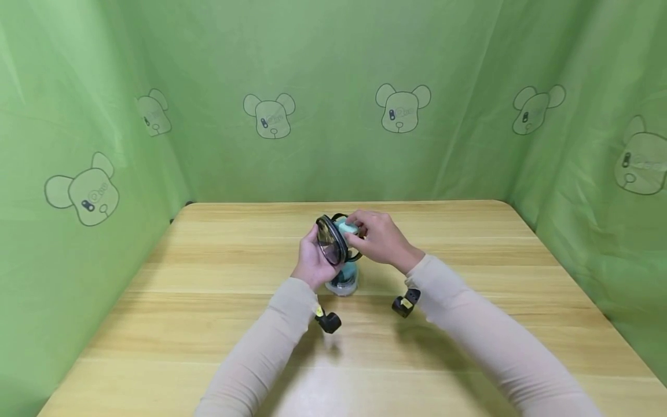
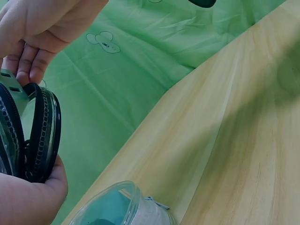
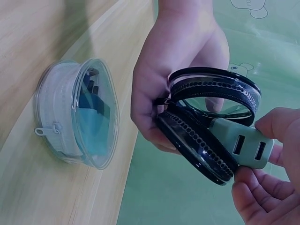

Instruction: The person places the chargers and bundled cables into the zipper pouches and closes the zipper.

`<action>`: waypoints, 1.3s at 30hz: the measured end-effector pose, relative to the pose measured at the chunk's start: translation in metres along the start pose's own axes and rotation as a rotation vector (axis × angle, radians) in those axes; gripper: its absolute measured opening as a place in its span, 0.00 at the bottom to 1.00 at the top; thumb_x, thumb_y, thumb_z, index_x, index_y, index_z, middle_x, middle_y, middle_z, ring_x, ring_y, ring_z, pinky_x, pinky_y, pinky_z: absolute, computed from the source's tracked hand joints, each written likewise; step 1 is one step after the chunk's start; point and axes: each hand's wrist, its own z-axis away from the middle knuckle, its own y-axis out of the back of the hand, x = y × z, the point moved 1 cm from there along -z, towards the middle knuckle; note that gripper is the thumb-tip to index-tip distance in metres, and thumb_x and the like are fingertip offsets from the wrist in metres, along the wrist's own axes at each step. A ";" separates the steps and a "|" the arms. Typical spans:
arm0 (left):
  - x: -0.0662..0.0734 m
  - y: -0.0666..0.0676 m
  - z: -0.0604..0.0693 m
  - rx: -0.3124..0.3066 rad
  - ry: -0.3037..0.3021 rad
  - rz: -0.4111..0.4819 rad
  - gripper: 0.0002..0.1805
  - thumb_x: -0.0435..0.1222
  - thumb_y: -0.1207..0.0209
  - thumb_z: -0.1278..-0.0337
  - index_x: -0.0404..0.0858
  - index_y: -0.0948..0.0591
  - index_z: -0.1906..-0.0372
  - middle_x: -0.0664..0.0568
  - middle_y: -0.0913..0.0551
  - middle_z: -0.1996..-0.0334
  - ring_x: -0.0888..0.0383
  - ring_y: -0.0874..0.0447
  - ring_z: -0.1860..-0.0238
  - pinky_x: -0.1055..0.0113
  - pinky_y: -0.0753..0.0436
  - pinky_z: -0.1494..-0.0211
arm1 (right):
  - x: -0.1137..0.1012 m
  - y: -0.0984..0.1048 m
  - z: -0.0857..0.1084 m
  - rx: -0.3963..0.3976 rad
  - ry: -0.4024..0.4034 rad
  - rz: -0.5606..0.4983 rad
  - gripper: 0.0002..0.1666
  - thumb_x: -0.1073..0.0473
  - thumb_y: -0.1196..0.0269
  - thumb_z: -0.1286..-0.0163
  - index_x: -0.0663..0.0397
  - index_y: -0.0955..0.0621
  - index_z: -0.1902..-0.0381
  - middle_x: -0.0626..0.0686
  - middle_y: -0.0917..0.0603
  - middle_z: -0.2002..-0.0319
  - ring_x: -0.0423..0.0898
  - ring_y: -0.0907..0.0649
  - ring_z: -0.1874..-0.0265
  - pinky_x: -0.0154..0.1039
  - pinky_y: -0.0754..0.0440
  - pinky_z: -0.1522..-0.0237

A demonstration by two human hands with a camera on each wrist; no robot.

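Observation:
My left hand (image 1: 311, 260) holds a round clear case with black zipper trim (image 3: 199, 143), its two halves parted at the zipper. Between the thumb and fingers of my right hand (image 1: 384, 238) is a mint-green USB charger (image 3: 251, 146) with two ports showing. One end of the charger sits in the mouth of the black-trimmed case; how deep it goes cannot be seen. Below the hands, a second round clear case with a white zipper band (image 3: 58, 110) stands on the table, with teal and dark items inside.
The wooden table (image 1: 208, 324) carries the white-banded case near its middle. Green curtains (image 1: 333, 162) printed with bear heads hang behind the table and on both sides. A small black camera (image 1: 329, 322) is strapped at the left wrist, another (image 1: 405, 303) at the right.

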 end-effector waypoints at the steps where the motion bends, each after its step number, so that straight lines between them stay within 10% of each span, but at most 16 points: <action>1: 0.000 0.000 0.000 -0.001 0.001 -0.002 0.26 0.56 0.58 0.29 0.41 0.29 0.44 0.49 0.20 0.58 0.57 0.22 0.58 0.65 0.28 0.49 | 0.000 0.000 0.000 0.000 0.002 -0.001 0.10 0.63 0.34 0.41 0.63 0.18 0.61 0.55 0.16 0.72 0.46 0.19 0.75 0.40 0.19 0.71; 39: -0.004 -0.003 0.000 -0.042 0.036 0.020 0.21 0.51 0.47 0.32 0.39 0.29 0.47 0.50 0.20 0.60 0.59 0.20 0.64 0.68 0.23 0.59 | 0.001 0.001 0.001 -0.031 -0.030 0.017 0.09 0.61 0.31 0.38 0.62 0.17 0.65 0.54 0.17 0.71 0.46 0.18 0.73 0.38 0.17 0.69</action>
